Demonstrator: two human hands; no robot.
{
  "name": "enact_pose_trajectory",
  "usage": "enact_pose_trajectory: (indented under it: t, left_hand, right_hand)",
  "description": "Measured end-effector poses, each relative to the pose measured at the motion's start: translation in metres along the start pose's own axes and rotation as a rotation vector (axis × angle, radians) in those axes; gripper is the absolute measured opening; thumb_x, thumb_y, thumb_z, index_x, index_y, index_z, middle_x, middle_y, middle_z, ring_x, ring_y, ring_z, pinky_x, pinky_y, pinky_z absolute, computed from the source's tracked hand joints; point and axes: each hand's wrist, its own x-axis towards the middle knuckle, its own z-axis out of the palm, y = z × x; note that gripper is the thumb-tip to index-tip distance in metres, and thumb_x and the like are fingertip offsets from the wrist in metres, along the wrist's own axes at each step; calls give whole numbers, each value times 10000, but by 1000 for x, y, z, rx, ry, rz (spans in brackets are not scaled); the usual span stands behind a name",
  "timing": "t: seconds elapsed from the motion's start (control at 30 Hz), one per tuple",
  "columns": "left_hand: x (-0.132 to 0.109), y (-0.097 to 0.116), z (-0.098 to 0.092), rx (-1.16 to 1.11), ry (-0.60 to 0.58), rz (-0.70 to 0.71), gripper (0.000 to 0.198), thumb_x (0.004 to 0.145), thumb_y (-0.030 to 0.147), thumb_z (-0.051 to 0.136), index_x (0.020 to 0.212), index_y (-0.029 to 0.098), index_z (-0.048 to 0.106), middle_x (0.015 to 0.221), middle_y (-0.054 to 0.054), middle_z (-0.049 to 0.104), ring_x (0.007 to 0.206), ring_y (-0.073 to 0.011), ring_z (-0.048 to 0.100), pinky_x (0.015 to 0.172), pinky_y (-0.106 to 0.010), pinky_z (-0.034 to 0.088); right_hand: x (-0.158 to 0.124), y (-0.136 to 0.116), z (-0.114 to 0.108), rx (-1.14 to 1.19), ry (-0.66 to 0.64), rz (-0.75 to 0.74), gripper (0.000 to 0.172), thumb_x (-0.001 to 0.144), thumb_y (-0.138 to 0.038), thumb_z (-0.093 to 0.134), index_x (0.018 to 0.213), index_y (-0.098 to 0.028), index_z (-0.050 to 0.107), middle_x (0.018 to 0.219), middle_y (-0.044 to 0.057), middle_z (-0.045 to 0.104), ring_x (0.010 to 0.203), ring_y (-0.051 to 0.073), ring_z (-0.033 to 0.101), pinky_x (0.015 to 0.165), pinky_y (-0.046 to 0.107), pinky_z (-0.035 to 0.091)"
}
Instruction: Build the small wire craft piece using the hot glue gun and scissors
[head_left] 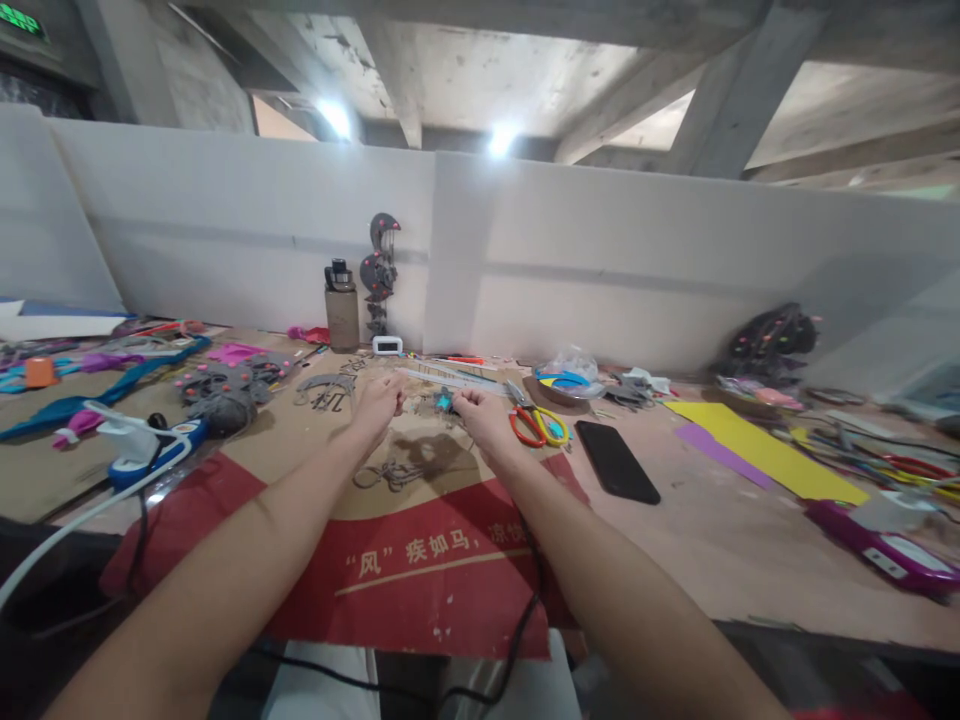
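Both hands are over the cardboard point(390, 625) on the surface point(720, 560), apart from each other. The left hand point(382, 397) has its fingers drawn in narrow; whether anything thin is held between them cannot be told. The right hand point(478, 408) is likewise narrow, its fingertips at the turquoise piece point(444, 401); contact appears likely, but a firm grip cannot be confirmed. The piece is between the two hands, in front of the ruler point(471, 383). Grey cord point(394, 474) lies loose on the cardboard, nearer the wearer. The scissors point(534, 409) are just right of the right hand, unheld. In my judgement, the step in hand is fine fingertip work at the piece; the next move calls for a light, precise pinch and a steady left hand.
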Motion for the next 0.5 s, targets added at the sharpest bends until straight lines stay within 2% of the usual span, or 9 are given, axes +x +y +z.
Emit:
enact_pose_trajectory:
  t: [0.07, 0.2, 0.33, 0.5]
  left_hand:
    - [1, -2, -1, 72, 20, 26, 347, 765, 446, 543, 578, 180, 421, 489, 51, 403, 398, -51, 303, 400, -193, 218]
    - [6, -9, -4, 174, 80, 63, 223, 749, 354, 555, 638, 165, 519, 571, 11, 522, 446, -72, 393, 440, -205, 286]
    - [10, -12, -6, 197, 108, 62, 144, 723, 285, 563, 656, 157, 558, 590, 3, 549, 477, -83, 433, 473, -209, 322]
    - [6, -10, -4, 195, 87, 53, 106, 705, 238, 510, 662, 155, 558, 632, -12, 571, 489, -86, 451, 475, -212, 330]
  right_hand:
    - [1, 3, 0, -22, 4, -3, 222, 626, -395, 559, 616, -175, 525, 478, -65, 399, 469, 77, 300, 474, 231, 227]
    - [1, 6, -1, -78, 13, -10, 253, 623, -423, 569, 588, -179, 516, 461, -59, 404, 479, 89, 334, 480, 234, 233]
    - [1, 8, -2, -128, 14, -18, 258, 629, -426, 561, 584, -174, 521, 464, -57, 414, 493, 92, 355, 489, 231, 243]
    - [4, 14, -4, -160, 0, -25, 243, 647, -410, 529, 606, -170, 521, 491, -54, 425, 507, 89, 355, 494, 223, 257]
